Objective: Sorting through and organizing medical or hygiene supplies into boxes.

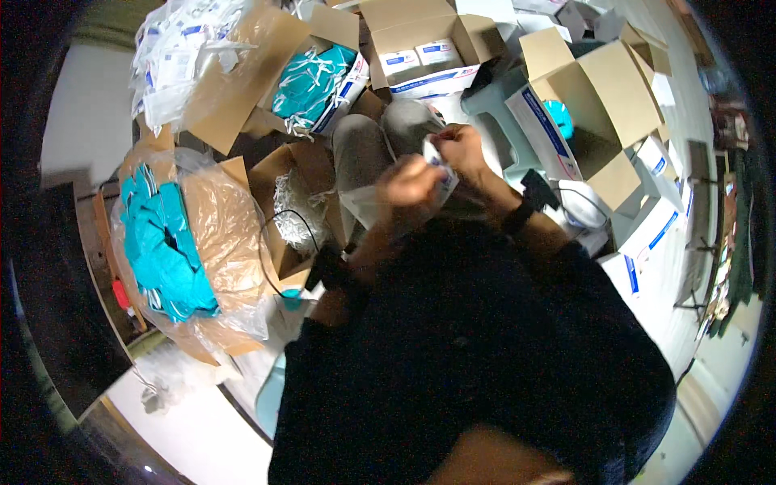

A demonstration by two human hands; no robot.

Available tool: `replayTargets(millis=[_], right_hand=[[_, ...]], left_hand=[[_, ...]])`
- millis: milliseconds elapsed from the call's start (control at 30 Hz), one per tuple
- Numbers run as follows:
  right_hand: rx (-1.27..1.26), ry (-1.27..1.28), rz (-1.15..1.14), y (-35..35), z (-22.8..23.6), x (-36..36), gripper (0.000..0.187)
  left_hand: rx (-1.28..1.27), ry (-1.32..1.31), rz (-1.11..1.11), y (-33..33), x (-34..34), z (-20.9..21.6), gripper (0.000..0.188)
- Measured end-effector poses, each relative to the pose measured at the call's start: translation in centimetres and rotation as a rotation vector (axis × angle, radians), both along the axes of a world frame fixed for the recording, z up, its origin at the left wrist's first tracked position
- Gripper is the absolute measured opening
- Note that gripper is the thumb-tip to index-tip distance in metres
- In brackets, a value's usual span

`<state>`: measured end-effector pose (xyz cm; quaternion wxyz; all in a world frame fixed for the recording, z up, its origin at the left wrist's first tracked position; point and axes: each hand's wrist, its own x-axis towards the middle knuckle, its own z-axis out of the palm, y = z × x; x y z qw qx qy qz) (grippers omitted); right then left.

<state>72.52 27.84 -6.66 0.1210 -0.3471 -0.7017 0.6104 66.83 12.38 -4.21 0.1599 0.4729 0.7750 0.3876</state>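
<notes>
Above my lap, my right hand is closed, its fingers pinching the top of a small white packet with blue print. My left hand, smeared by motion, is against the packet's left side; its fingers are too blurred to read. A clear plastic bag spreads out beneath my left hand; whether it is part of the packet I cannot tell. Ahead of my knees stands an open carton with small white and blue boxes inside.
Teal folded items with white straps fill a carton ahead left. More teal items lie in a plastic-lined carton at left. White shreds sit in a box beside my left knee. White packets are piled far left. Right stands a large open carton.
</notes>
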Motion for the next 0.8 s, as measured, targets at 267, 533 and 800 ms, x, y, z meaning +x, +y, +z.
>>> replayTargets(millis=[267,533,800], right_hand=[[-0.019,-0.278,-0.036,4.2,-3.6,4.9,0.033],[-0.183,0.288,0.181,2.8,4.7,2.8,0.012],[-0.182,0.364,0.139,0.1,5.1,2.0,0.015]], left_hand=[[0.375,0.256,0.183,-2.5,0.1,13.6,0.006],[0.098,0.138,0.096,-1.3,-2.6,5.8,0.012],[0.056,0.083,0.192,-0.2,-1.6,6.3,0.016]])
